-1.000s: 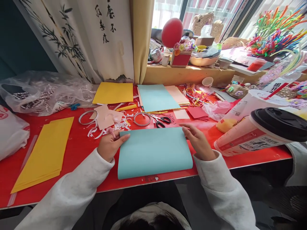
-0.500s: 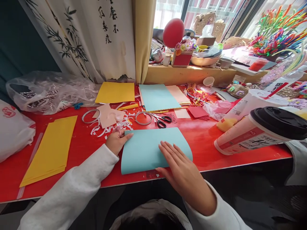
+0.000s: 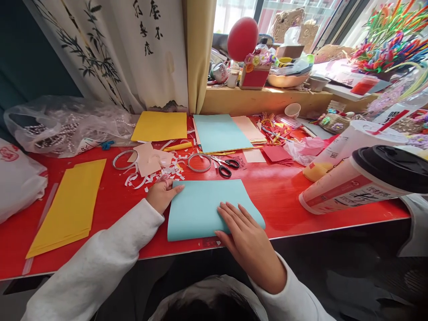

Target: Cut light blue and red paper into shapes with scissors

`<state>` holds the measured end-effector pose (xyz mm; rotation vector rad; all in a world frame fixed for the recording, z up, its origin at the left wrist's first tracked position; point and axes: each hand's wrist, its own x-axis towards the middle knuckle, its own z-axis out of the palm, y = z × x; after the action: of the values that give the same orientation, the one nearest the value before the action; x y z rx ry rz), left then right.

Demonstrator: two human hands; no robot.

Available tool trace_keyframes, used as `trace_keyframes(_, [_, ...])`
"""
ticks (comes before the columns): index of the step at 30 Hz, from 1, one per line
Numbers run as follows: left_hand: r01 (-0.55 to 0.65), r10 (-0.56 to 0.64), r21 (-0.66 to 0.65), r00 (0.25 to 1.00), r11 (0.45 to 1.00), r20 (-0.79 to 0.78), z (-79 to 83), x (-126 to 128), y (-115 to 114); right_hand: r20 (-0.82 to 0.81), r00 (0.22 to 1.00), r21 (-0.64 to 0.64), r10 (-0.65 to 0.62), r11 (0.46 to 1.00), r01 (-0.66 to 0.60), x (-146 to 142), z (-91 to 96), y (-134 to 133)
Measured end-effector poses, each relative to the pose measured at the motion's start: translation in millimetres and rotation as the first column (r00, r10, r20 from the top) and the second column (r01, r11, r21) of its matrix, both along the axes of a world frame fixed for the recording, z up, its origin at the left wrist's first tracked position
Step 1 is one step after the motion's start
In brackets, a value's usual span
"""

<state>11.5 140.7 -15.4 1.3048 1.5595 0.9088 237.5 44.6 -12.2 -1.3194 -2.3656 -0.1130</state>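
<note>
A sheet of light blue paper [image 3: 200, 207] lies folded over on the red table, its rounded fold toward me at the near edge. My left hand [image 3: 163, 194] grips the sheet's far left corner, thumb on top and the other fingers partly hidden. Flat on the paper's right half rests my right hand [image 3: 245, 236], fingers stretched out and thumb near the fold. Just beyond the sheet are black-handled scissors [image 3: 224, 167] and a roll of clear tape [image 3: 199, 162].
Yellow paper strips [image 3: 70, 200] lie at the left. Behind are paper scraps [image 3: 172, 170], a yellow stack [image 3: 159, 126] and a blue sheet [image 3: 220, 133] on pink paper. A tall black-lidded cup [image 3: 354, 183] and another drink cup [image 3: 329, 151] stand at the right.
The right hand has pressed down and slid slightly toward me, and the blue paper's bulging fold is flatter. My left hand keeps hold of the corner.
</note>
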Motion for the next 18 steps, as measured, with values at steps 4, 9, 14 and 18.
trace_keyframes(4, [-0.005,0.006,0.021,0.999,1.0,-0.051,-2.3,-0.6,0.4,-0.011,1.0,-0.027,-0.005,1.0,0.005,0.2,-1.9,-1.4])
trace_keyframes(9, [-0.004,0.008,0.034,0.994,0.999,-0.106,-2.1,0.0,0.6,-0.013,1.0,-0.035,-0.004,0.999,0.003,1.0,-1.9,-0.7])
trace_keyframes(14, [0.016,-0.008,0.051,0.989,0.999,-0.144,-1.1,-0.5,0.3,-0.01,1.0,-0.046,-0.009,0.999,0.008,1.7,-1.4,1.3])
trace_keyframes(18, [0.015,-0.006,0.053,0.986,0.998,-0.167,-2.1,-2.1,0.7,0.005,1.0,-0.067,-0.02,0.998,0.02,2.0,-1.8,2.8])
